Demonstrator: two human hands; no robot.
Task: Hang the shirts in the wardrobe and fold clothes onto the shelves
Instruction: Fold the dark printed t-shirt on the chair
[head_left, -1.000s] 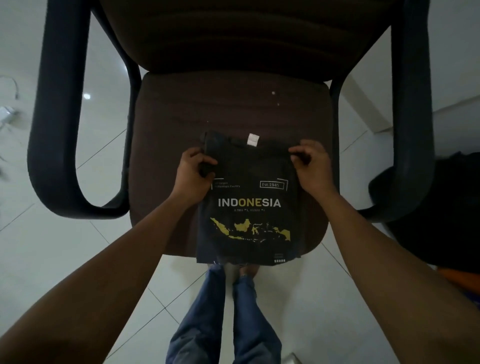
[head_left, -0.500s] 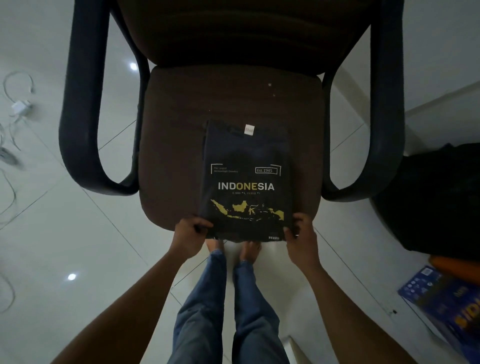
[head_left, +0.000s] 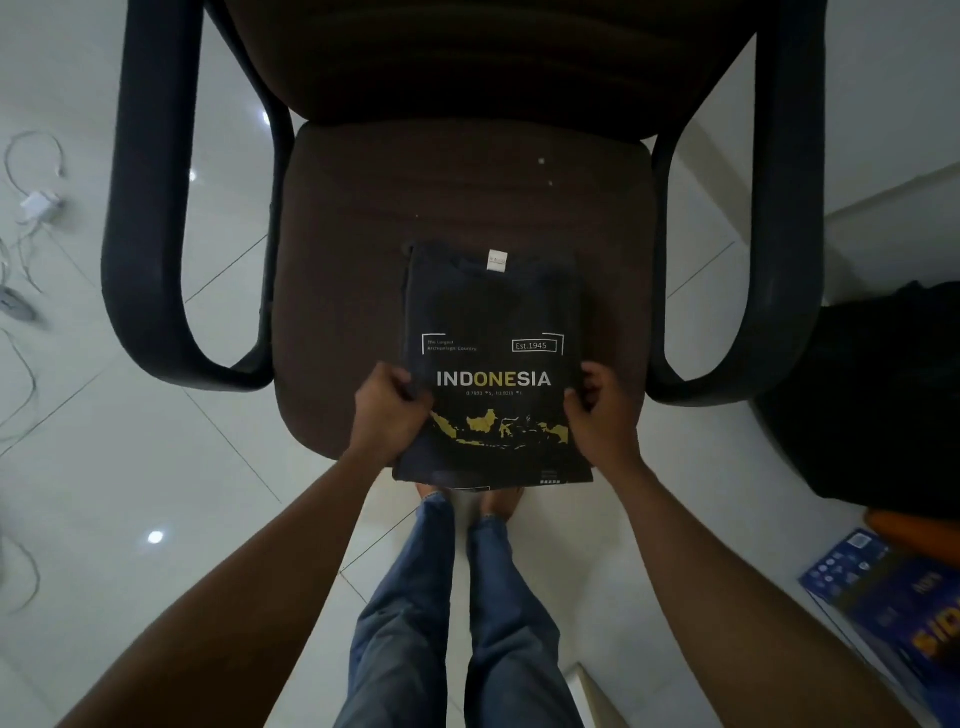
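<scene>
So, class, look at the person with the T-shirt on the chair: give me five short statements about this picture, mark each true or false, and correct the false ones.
1. The folded T-shirt lies on the chair seat, print facing up. True.
2. Only one hand holds it. False: the left hand and the right hand each grip a side edge.
3. The print reads INDONESIA. True.
4. The T-shirt hangs from a hanger. False: it is folded flat, and no hanger shows.
5. A blue box lies on the floor on the person's right. True.
</scene>
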